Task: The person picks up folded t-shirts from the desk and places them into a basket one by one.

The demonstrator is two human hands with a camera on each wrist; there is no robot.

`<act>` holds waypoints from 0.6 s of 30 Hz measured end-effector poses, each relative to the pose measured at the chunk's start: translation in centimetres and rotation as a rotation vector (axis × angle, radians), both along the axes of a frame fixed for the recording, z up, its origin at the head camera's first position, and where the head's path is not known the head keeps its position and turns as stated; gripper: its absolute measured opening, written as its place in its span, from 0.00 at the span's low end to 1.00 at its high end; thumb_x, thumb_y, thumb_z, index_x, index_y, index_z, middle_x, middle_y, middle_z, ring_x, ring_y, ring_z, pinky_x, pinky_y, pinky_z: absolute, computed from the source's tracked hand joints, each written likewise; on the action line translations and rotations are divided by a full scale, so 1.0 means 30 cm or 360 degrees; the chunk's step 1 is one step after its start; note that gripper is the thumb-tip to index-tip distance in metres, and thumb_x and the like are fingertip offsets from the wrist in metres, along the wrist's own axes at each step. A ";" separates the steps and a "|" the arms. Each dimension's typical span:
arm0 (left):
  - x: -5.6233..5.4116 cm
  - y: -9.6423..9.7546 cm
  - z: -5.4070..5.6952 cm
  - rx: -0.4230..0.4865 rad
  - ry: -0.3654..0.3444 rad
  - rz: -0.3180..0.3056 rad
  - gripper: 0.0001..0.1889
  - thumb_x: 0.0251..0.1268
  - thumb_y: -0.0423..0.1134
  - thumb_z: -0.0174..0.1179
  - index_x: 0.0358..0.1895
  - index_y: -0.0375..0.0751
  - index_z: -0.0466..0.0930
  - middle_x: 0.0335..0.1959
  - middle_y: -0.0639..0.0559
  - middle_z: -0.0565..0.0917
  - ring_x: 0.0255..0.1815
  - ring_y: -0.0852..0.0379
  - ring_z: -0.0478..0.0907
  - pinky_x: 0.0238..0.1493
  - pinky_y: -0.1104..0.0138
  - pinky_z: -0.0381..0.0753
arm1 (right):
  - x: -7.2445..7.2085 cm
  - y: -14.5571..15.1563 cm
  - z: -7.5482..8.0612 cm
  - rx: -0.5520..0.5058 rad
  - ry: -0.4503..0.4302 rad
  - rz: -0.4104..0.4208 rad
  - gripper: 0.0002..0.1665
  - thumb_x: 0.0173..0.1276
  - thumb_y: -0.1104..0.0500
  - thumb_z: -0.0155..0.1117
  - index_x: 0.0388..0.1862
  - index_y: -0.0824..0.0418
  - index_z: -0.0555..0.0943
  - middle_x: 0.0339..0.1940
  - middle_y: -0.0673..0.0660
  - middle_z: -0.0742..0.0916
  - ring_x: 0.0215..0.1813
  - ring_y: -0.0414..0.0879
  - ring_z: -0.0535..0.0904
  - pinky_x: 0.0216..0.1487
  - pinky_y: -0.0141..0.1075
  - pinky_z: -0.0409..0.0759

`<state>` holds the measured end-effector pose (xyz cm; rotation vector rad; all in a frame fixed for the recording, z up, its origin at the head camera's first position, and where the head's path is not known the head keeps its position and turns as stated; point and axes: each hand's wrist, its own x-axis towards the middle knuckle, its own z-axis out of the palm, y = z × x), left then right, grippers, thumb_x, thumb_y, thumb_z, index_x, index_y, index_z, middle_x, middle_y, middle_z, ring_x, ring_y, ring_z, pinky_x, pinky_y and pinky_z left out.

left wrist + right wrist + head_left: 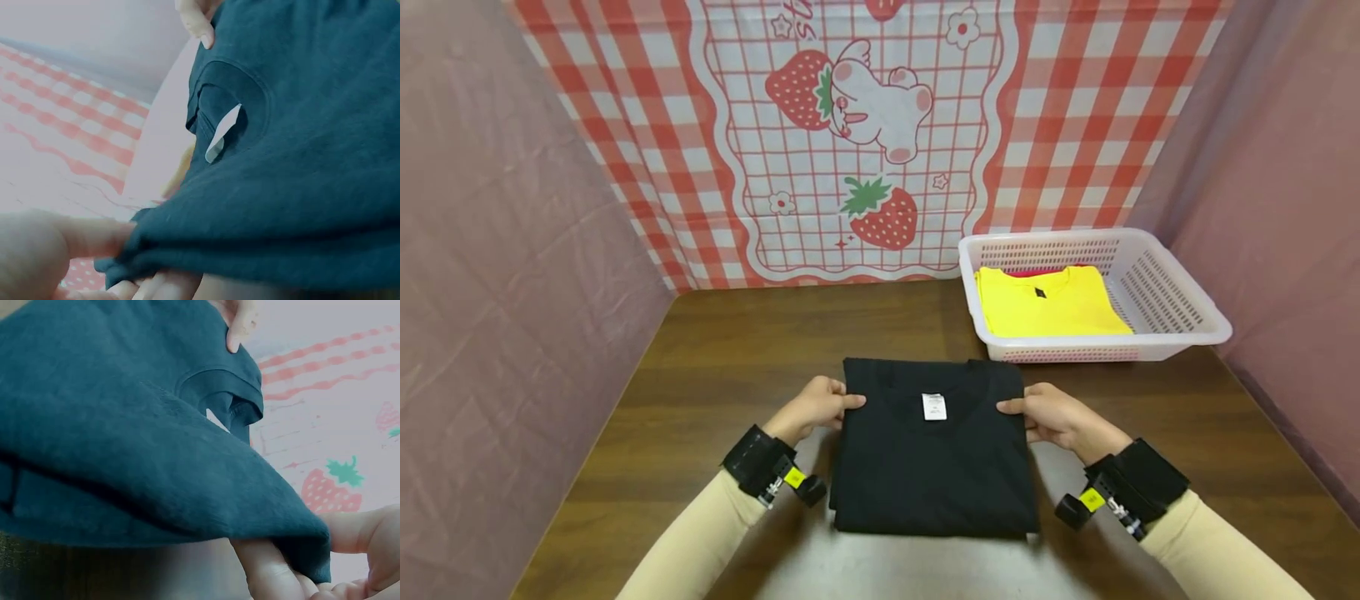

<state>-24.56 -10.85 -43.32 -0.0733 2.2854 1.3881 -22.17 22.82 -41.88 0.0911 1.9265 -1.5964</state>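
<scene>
A black T-shirt point(936, 475), folded into a rectangle with its neckline at the far side, is held by both hands above the table. A white label point(934, 407) shows inside the collar. At the shirt's left edge my left hand point(817, 408) pinches the fabric, thumb on top and fingers underneath. My right hand point(1063, 418) grips the opposite edge the same way. In the right wrist view the shirt point(125, 437) droops between the hands, and its layered side edge faces the camera.
A white plastic basket point(1180, 337) stands at the table's back right, holding a folded yellow T-shirt point(1045, 308) with something red behind it. The wooden table point(760, 333) meets a red-checked strawberry cloth point(880, 150) at the back. Pinkish curtains hang on both sides.
</scene>
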 end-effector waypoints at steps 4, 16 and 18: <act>0.016 -0.001 0.044 0.0115 -0.0005 -0.0095 0.14 0.63 0.37 0.60 0.20 0.43 0.69 0.22 0.54 0.81 0.25 0.62 0.80 0.34 0.65 0.86 | 0.021 0.029 0.041 -0.0061 0.0035 0.0081 0.24 0.72 0.60 0.55 0.57 0.78 0.70 0.34 0.47 0.89 0.38 0.40 0.87 0.46 0.38 0.86; -0.043 0.083 0.189 0.0328 0.0072 -0.0086 0.07 0.60 0.38 0.60 0.29 0.38 0.79 0.21 0.56 0.85 0.24 0.63 0.84 0.36 0.67 0.86 | -0.012 0.156 0.197 0.0012 0.0132 0.0020 0.13 0.72 0.56 0.57 0.49 0.62 0.80 0.33 0.42 0.89 0.39 0.38 0.87 0.47 0.32 0.85; -0.072 0.113 0.209 0.0353 0.0107 -0.0055 0.11 0.61 0.39 0.60 0.39 0.34 0.83 0.22 0.56 0.86 0.24 0.63 0.84 0.39 0.67 0.86 | -0.035 0.186 0.235 0.0048 0.0168 -0.0023 0.09 0.73 0.55 0.56 0.43 0.57 0.81 0.31 0.41 0.89 0.38 0.37 0.87 0.45 0.31 0.85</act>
